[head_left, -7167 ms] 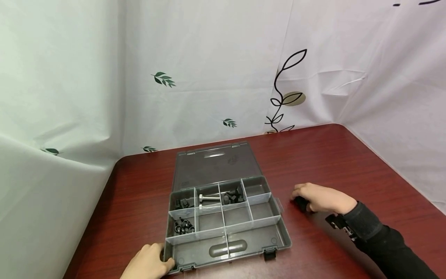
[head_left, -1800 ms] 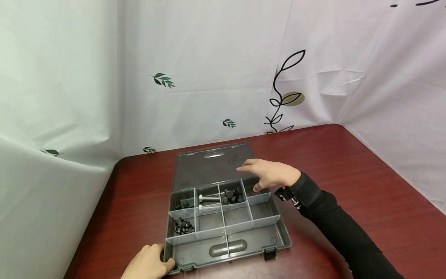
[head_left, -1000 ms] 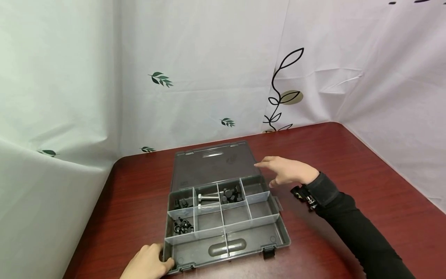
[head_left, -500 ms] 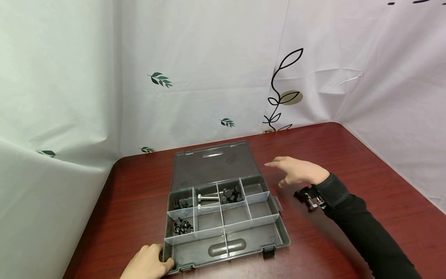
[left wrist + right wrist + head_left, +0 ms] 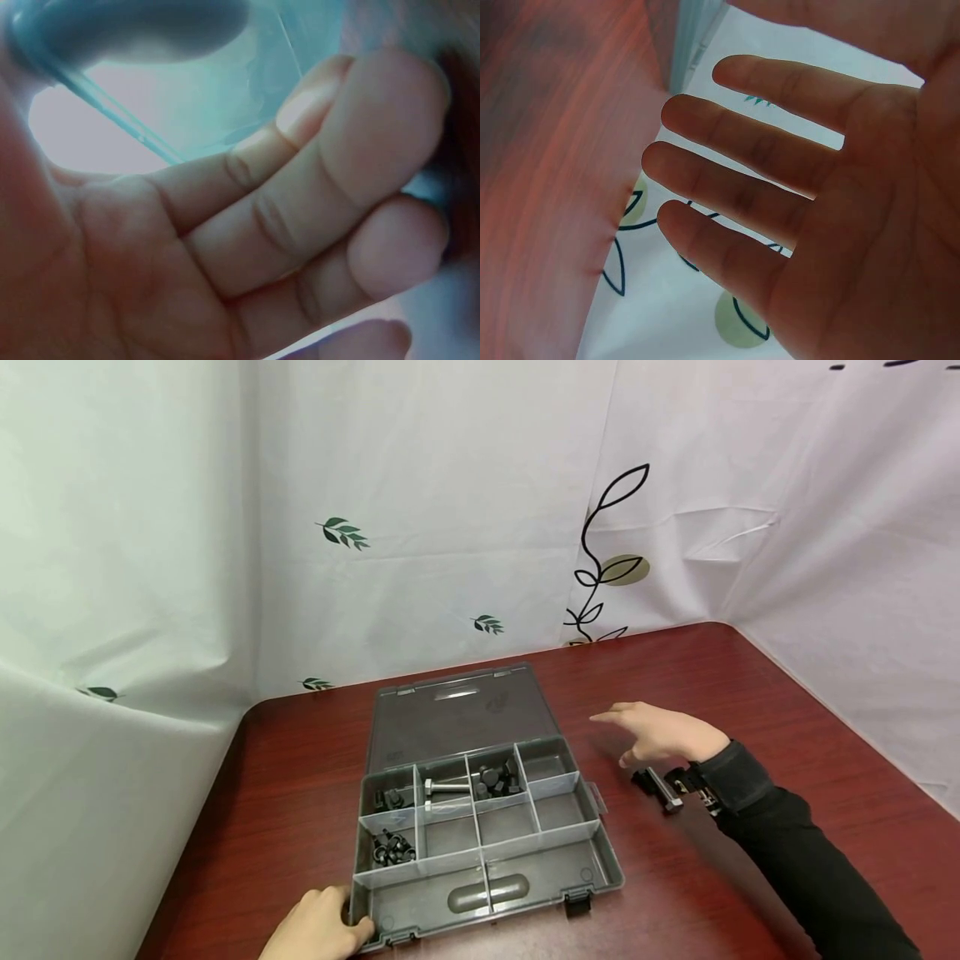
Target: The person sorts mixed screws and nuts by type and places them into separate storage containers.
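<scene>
On the table lies a grey see-through organizer box, its lid folded back flat behind it. My left hand holds the box's front left corner, thumb over the rim; its curled fingers show close up in the left wrist view. My right hand hovers right of the box with spread, straight fingers; the right wrist view shows its palm holding nothing. Below it on the table are a silver bolt and small black pieces. A silver hex bolt lies in a back compartment, beside black knob-like pieces.
Two left compartments hold black fasteners and a few dark pieces. A black latch hangs from the box's front edge. White patterned cloth walls the table's back and sides.
My right hand has moved right, from over the box's back right compartment to beside the box, uncovering the silver bolt. A black piece has been added to the third back compartment. Left hand unmoved.
</scene>
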The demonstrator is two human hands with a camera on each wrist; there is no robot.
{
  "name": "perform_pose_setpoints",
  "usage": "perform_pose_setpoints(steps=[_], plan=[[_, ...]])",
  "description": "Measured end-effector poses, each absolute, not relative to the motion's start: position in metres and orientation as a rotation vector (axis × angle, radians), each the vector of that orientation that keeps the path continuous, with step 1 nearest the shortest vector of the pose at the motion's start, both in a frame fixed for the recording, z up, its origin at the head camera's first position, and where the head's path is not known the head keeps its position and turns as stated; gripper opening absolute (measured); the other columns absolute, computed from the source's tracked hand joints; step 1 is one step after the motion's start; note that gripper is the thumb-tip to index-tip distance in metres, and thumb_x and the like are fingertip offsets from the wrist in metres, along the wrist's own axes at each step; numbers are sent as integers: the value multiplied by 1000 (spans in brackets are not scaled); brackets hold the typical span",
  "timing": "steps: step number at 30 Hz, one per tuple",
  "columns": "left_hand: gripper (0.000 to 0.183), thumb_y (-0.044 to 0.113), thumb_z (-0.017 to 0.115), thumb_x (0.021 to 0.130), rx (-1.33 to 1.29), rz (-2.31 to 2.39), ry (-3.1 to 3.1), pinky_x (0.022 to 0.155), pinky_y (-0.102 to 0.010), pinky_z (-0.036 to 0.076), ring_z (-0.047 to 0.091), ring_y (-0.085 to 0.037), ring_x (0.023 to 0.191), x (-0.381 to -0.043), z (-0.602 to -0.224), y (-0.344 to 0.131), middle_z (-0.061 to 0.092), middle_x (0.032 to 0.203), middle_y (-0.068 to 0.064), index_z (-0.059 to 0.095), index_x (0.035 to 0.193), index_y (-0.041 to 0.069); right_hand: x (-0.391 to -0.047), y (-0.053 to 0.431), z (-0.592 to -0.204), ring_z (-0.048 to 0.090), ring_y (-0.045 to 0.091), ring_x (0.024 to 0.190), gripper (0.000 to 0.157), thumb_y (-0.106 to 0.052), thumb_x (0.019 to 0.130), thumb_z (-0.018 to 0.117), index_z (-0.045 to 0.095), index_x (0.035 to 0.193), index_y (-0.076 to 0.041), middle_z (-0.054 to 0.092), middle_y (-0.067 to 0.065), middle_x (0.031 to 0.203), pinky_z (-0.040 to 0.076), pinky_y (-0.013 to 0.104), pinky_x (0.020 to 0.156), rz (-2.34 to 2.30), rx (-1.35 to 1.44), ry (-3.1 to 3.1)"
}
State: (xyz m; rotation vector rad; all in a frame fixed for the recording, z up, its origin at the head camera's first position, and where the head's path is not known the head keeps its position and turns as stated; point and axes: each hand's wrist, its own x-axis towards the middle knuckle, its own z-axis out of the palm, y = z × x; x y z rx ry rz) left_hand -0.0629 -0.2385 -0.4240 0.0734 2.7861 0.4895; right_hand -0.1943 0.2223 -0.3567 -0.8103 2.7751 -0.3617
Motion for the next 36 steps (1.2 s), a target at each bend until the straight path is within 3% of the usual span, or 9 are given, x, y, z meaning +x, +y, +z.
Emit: perform_pose_setpoints(steps=[8, 20, 27, 36], plan=[[24, 33, 68, 67, 107, 503, 2828, 64, -42, 44, 54, -19, 66, -61, -425, -238, 59, 73, -4, 60, 77, 14, -185, 233, -362, 41, 43, 122, 68, -12, 70, 73, 48, 133, -4, 44, 28, 132, 41, 47, 88, -363, -767, 2779], [24, 33, 68, 67, 90, 502, 2808, 63, -42, 43, 53, -18, 65, -62, -427, -240, 59, 72, -3, 59, 77, 13, -171, 244, -375, 38, 46, 124, 69, -4, 64, 72, 51, 130, -5, 48, 23, 131, 41, 46, 88, -381, -770, 2750], [26, 33, 68, 68, 71, 491, 2788, 63, -42, 43, 53, -19, 67, -62, -426, -239, 59, 73, -4, 60, 78, 11, -164, 250, -385, 52, 28, 105, 67, 3, 61, 70, 54, 126, -4, 55, 10, 117, 41, 30, 71, -438, -808, 2705], [22, 32, 68, 69, 123, 518, 2836, 63, -40, 43, 52, -17, 63, -60, -423, -237, 57, 68, 0, 56, 72, 14, -160, 256, -393, 52, 21, 95, 52, -3, 61, 70, 61, 111, -11, 55, 3, 107, 42, 32, 73, -419, -857, 2752]])
